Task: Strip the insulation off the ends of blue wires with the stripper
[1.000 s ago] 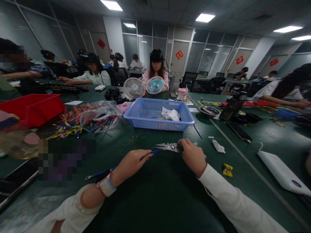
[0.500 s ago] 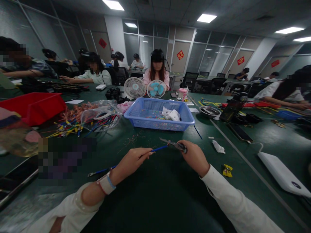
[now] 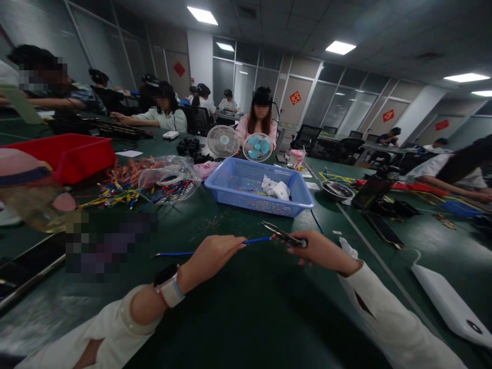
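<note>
A blue wire (image 3: 258, 240) passes through the closed fingers of my left hand (image 3: 217, 256). Its tail runs out to the left behind the hand and ends in a metal tip. Bare copper strands show at the right end. My right hand (image 3: 321, 250) is wrapped around a pair of metal wire strippers (image 3: 282, 233), their notched jaws pointing up and left. Those jaws lie right beside the copper end; whether they clamp it is too small to tell. Fine copper scraps (image 3: 215, 223) lie on the green table (image 3: 246, 307) beyond my left hand.
Ahead stands a blue plastic basket (image 3: 261, 203) with wire bits and crumpled tissue. To the left are bagged cables (image 3: 172, 179), a red bin (image 3: 73, 154) and a phone (image 3: 34, 266). A white power bank (image 3: 448, 302) lies right. Two fans and a co-worker are opposite.
My right hand has shifted right and turned flatter, with the wire strippers still in it. The wire's left tail now lies more level. The whole view has swung slightly.
</note>
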Tool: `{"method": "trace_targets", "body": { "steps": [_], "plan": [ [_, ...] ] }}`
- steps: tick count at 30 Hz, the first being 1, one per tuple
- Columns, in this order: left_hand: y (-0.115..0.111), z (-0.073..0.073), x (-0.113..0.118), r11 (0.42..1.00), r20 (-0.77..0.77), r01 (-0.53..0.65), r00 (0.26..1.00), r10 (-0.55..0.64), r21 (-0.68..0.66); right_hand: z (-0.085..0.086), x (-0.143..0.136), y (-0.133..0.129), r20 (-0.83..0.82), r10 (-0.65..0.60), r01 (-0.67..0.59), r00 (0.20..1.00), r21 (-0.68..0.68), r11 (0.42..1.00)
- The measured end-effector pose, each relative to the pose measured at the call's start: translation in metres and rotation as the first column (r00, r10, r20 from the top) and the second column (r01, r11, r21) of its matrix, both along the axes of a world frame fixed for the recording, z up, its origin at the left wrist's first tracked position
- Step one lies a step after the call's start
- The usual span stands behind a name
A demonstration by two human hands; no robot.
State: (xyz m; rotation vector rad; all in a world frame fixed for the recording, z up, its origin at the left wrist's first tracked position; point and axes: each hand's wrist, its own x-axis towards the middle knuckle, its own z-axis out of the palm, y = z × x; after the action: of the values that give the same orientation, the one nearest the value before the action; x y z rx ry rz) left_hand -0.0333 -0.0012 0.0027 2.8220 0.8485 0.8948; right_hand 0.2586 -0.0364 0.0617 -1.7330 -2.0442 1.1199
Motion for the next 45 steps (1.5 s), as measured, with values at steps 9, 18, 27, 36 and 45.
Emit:
{"method": "trace_targets", "body": {
  "steps": [9,18,27,36,45],
  "plan": [
    [-0.004,0.003,0.0,0.999,0.027,-0.01,1.0,0.009,0.047,0.017,0.007,0.013,-0.252,0.044,-0.137,0.967,-0.363,0.922],
    [-0.001,0.002,0.0,0.998,0.082,-0.05,0.995,0.053,-0.046,0.015,-0.022,0.009,0.271,-0.114,0.02,0.956,0.326,0.945],
    [-0.002,0.002,0.002,0.987,0.049,-0.101,0.993,0.108,-0.128,-0.004,-0.023,0.015,0.571,-0.309,-0.166,0.76,0.631,0.758],
    [-0.001,0.0,0.0,0.984,0.062,-0.11,0.991,0.12,-0.137,-0.01,-0.027,0.013,0.586,-0.335,-0.179,0.738,0.648,0.74],
    [-0.002,-0.001,0.001,0.988,0.065,-0.087,0.993,0.096,-0.13,-0.017,-0.025,0.01,0.571,-0.364,-0.181,0.736,0.683,0.708]
  ]
}}
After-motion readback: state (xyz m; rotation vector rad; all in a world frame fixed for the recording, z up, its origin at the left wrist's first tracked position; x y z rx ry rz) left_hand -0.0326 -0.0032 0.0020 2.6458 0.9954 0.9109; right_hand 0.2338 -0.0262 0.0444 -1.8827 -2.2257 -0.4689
